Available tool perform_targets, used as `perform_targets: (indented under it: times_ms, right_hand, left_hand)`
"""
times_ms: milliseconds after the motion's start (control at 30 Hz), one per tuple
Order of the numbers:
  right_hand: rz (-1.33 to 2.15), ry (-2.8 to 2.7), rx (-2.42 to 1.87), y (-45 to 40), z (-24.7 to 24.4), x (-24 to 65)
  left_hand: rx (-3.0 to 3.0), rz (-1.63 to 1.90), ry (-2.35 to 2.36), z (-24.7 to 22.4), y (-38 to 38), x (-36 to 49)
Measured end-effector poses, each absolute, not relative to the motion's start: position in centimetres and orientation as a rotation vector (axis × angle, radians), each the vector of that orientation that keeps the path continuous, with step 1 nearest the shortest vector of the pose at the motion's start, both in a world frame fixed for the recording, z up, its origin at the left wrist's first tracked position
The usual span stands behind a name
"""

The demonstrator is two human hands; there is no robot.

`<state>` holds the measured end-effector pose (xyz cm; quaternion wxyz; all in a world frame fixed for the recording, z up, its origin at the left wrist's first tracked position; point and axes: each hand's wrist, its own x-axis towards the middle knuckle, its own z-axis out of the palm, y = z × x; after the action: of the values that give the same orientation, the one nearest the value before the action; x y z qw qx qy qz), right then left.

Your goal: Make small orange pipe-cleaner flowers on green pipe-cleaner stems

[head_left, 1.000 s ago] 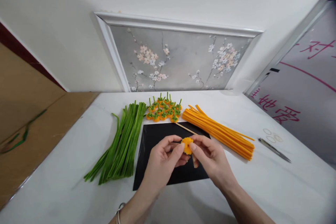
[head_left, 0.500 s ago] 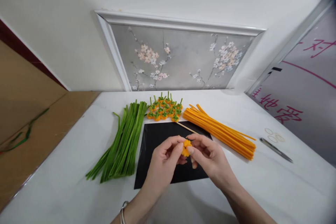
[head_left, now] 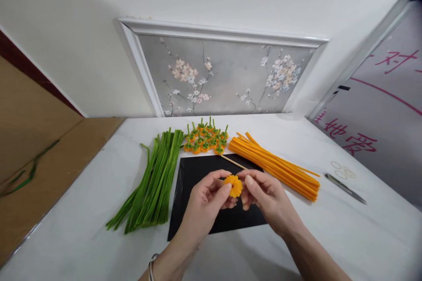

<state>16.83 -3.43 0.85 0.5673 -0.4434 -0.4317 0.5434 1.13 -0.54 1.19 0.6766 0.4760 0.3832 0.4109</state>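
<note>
Fingers of the left hand (head_left: 204, 199) are pinching an orange chenille flower (head_left: 235, 187) above the black mat (head_left: 194, 171); the right hand (head_left: 273, 199) has its fingers bunched at the edge, can't tell if they're gripping. I'd call this one partway: petals formed, no green showing on this side. Green-stemmed orange flowers (head_left: 218, 150) sit done behind, with plenty of green chenille stems (head_left: 158, 180) and orange chenille stems (head_left: 277, 167) left.

The back of the flower (head_left: 236, 188) is hidden, its left edge covered by the left hand (head_left: 206, 199); contact with the right hand (head_left: 270, 197) cannot be made out. One end of the stick (head_left: 233, 161) is blocked by that hand, the mat (head_left: 194, 169) partly by both. The board (head_left: 392, 114) is cut off at right.
</note>
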Motion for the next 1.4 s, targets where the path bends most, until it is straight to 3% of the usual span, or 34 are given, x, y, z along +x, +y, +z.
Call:
perform_targets:
  times_ms: [767, 1400]
  right_hand:
    - [1.011, -1.191, -0.928, -3.5, 0.4, 16.6]
    - [0.390, -1.449, -1.005, -3.3, 0.8, 16.8]
  left_hand:
    - [1.097, 0.974, 0.736, 1.0, -0.2, 0.6]
    - [1.042, 0.883, 0.650, 0.5, -0.3, 0.3]
